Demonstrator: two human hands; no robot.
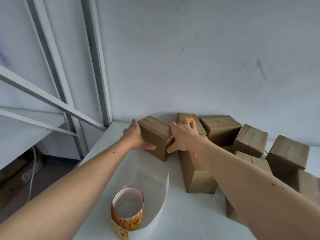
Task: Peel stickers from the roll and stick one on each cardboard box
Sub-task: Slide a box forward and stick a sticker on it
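A small brown cardboard box (154, 135) stands at the far side of the white table (181, 213). My left hand (136, 135) grips its left side and my right hand (183, 135) presses against its right side, so both hold it. Behind my right hand lies a long box (194, 170) with a red and yellow sticker (189, 118) on its far end. The sticker roll (127, 207), red and yellow with a loose end hanging down, stands near the front edge, apart from both hands.
Several more brown boxes (220, 129) are piled to the right, against the wall and under my right forearm. A strip of white backing paper (161, 196) curls beside the roll. A metal shelf frame (97, 66) stands to the left of the table.
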